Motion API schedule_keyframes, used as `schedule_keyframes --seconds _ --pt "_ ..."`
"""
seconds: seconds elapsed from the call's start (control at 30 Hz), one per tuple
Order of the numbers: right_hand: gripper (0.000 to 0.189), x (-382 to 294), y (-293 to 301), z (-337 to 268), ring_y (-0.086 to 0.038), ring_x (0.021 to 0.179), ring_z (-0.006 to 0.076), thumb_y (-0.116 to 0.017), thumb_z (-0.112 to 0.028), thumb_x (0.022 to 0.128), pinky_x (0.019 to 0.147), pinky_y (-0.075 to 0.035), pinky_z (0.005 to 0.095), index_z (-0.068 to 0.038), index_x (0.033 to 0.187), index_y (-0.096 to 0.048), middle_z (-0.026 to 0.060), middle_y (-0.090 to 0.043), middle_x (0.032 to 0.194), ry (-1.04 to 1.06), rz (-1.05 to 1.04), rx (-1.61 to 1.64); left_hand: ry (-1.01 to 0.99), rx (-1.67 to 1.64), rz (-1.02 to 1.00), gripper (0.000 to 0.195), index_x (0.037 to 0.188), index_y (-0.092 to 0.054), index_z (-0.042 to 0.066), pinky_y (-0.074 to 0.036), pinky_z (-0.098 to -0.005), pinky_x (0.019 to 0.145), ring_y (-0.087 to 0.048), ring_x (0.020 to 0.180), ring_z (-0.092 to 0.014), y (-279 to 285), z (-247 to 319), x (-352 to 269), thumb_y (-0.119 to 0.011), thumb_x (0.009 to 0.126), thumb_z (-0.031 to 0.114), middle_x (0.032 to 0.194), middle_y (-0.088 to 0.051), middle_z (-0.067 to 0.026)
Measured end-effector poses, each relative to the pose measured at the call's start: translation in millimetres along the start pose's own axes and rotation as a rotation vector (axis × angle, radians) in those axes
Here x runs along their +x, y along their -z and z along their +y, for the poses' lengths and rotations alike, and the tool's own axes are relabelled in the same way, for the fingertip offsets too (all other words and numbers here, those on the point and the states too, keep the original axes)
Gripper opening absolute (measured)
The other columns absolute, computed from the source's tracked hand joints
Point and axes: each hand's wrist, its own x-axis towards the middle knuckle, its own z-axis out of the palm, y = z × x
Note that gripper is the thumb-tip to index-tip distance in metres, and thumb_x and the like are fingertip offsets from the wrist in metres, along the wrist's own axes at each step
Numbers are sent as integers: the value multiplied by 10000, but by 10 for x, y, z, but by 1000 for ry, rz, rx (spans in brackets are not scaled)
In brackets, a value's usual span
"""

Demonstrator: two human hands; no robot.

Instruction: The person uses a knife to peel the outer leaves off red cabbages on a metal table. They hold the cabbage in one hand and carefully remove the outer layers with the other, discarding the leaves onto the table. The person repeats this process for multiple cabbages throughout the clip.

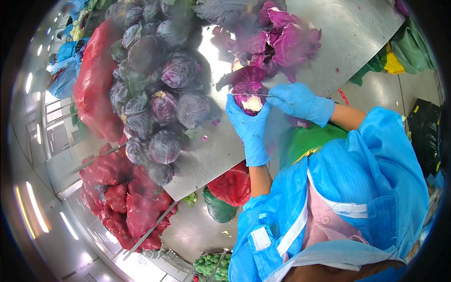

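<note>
My left hand [248, 127], in a blue glove, cups a red cabbage [248, 86] from below and at its side. A pale cut stem base [253, 103] shows on the cabbage's near side. My gloved right hand [299, 102] is closed on a thin knife [252, 94], whose blade appears edge-on as a narrow line across the cabbage. The knife's handle is hidden inside the fingers. Just beyond the cabbage lie loose purple cabbage leaves [296, 44] in a heap on the metal table [211, 151].
Whole red cabbages [193, 110] crowd the table's left side, beside a full red mesh sack [97, 81]. More red sacks [137, 197] are piled past the table's corner. A green container [310, 137] stands against the near edge. A black crate [425, 135] is at right; people in blue [67, 74] are far left.
</note>
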Motion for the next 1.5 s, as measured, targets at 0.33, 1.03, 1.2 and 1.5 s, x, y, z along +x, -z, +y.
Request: schedule_keyframes --seconds 0.33,1.03,1.2,1.5 --pt "206 185 -132 12 -616 694 341 -503 -290 899 574 -475 459 -90 881 -550 137 -593 780 82 -11 -76 -35 -64 -53 1044 1386 -322 -25 -396 -417 994 -464 1164 -320 22 -43 43 -884 559 277 1278 -411 -194" --pt "215 441 -92 -179 -652 659 314 -612 -231 757 556 -507 437 -30 832 -595 152 -639 747 142 -279 -374 -6 -95 -79 954 1336 -348 -42 -426 -375 975 -486 1139 -271 84 -137 84 -852 571 222 1230 -429 -163" --pt "172 520 -2 -76 -643 634 270 -609 -217 728 493 -490 413 -66 811 -598 120 -626 735 322 -137 -553 74 -93 -77 938 1282 -382 -47 -414 -400 961 -478 1114 -284 60 -10 101 -870 547 273 1198 -437 -169" --pt "157 544 -39 -75 -653 658 280 -590 -238 800 514 -508 399 -93 855 -615 92 -626 771 78 -128 -543 -11 42 47 960 1292 -368 -48 -390 -430 970 -458 1122 -333 -55 22 42 -873 543 279 1203 -434 -200"
